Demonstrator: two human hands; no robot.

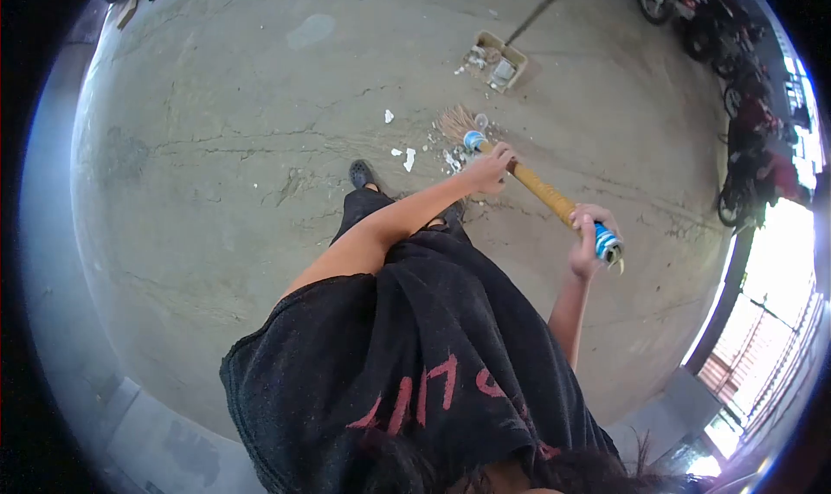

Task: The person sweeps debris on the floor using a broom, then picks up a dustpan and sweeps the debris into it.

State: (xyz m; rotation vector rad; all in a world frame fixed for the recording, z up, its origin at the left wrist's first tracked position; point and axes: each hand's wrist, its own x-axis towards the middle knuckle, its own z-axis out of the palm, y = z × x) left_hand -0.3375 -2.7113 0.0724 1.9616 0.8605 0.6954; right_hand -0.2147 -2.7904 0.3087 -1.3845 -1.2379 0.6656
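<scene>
A broom [544,189] with a yellow-wrapped handle slants across the floor in front of me, its straw bristles [455,123] low near the debris. My left hand [491,169] reaches across my body and is closed around the lower handle, just above a blue-and-white band. Near the handle's top end, my right hand [592,236] is wrapped round it beside another blue-and-white band. White scraps [453,160] lie close to the bristles, along with a clear cup-like piece [481,120]. Beyond them a dustpan [518,59] holds white and clear litter.
More white scraps [409,159] lie left of the broom, near my dark clog [360,174]. The concrete floor [216,191] has cracks. Motorcycles [736,105] line the right side, and a barred gate [753,347] stands at lower right.
</scene>
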